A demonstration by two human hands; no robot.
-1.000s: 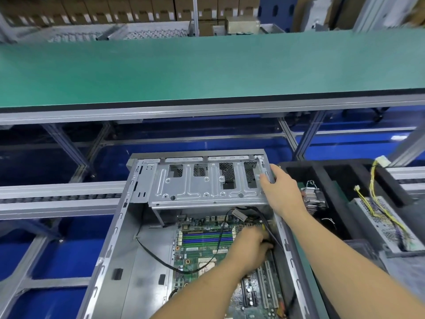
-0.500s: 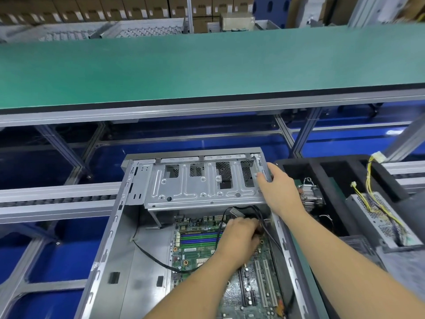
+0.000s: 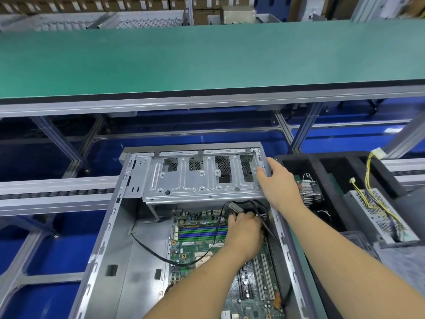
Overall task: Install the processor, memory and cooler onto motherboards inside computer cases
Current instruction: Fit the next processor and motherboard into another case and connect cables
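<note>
Left hand (image 3: 245, 233) is down inside the open computer case (image 3: 108, 256), low and right of centre in the frame, fingers curled around a bundle of black cables (image 3: 257, 209) at the top right corner of the motherboard (image 3: 197, 240). One black cable (image 3: 158, 255) loops away to the left across the board and up to the case's left inner wall. Whether a connector is pinched in those fingers, I cannot tell; the knuckles hide it.

Right hand (image 3: 277, 183) is up at the right edge of the metal drive cage (image 3: 197, 178), fingers curled over its far right corner and the thumb on the outside. The cage spans the upper end of the case, above the board.

And the motherboard itself lies flat on the case floor, green, with blue and green memory slots (image 3: 200, 232) running across just left of the left hand. White expansion slots (image 3: 264, 277) show lower right, beside the left forearm. The processor socket area sits partly under the forearm, so what is in it is unclear.

Right of the case, a black foam tray (image 3: 340, 171) holds a finned metal cooler (image 3: 309, 189) in one pocket, just beside the right wrist. Further right, a perforated grey power supply (image 3: 377, 215) sits in the tray, with yellow and black wires (image 3: 370, 180) rising from it. Across the upper frame stretches a green workbench (image 3: 207, 58).
</note>
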